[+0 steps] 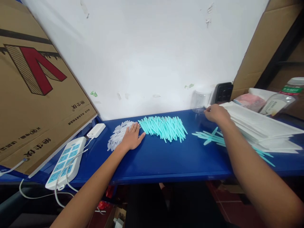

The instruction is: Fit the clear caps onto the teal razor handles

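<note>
My left hand (133, 136) lies flat, fingers stretched, over the right side of a pile of small clear whitish pieces (117, 134), possibly caps. Just right of it, thin turquoise sticks (163, 126), tapered like pen or tool handles, lie side by side in a heap. My right hand (216, 113) is at the back right with its fingers curled together, beside the lower part of a clear plastic jar (201, 100). What its fingertips hold, if anything, is hidden. Beneath my right forearm, a looser group of the same sticks (209, 136) lies scattered, partly covered.
A white power strip (67, 161) with cables and a white adapter (96, 130) are at the left, beside a large cardboard box (40, 95). White envelopes or bags (258, 126), a black device (223, 92) and a labelled plastic bottle (282, 98) stand right. A white wall closes the back.
</note>
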{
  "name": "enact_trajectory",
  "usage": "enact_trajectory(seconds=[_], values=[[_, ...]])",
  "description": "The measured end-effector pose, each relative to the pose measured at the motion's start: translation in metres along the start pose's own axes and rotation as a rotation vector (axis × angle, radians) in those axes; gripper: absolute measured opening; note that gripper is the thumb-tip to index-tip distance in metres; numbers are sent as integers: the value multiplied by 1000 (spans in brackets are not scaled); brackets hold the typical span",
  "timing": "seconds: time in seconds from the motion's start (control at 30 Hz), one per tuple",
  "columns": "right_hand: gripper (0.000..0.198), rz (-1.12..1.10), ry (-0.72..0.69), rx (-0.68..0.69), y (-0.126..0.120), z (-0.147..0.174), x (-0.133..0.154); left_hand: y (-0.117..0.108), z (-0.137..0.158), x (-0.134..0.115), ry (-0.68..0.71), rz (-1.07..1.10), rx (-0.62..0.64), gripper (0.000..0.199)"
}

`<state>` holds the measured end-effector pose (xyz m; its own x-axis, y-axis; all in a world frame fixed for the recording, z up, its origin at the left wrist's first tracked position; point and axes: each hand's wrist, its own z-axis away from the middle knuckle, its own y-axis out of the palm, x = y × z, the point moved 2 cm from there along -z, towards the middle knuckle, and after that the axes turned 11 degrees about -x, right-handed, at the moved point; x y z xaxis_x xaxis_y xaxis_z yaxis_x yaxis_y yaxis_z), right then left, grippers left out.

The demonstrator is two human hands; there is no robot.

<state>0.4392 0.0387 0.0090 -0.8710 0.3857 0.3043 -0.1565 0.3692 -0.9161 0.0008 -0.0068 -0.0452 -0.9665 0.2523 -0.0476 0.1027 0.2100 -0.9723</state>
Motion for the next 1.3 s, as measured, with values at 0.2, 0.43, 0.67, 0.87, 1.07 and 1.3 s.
enact_trajectory(seconds=[0.2,0.43,0.67,0.87,1.07,1.3], values=[[33,-4,-5,14,0,0,0,-2,3,5,-50,-13,22,88],[31,-13,1,19,0,0,0,1,2,22,-76,-31,4,87],[32,-8,-1,28,-2,1,1,-1,-4,29,-40,-59,-146,83],[30,-13,9,28,-1,0,1,-4,-34,31,-100,22,-67,86],[28,-22,17,26,3,-3,-2,11,-53,29,-116,-21,-7,73],[25,-42,37,23,1,-3,-2,14,-45,43,-135,-71,-21,67]])
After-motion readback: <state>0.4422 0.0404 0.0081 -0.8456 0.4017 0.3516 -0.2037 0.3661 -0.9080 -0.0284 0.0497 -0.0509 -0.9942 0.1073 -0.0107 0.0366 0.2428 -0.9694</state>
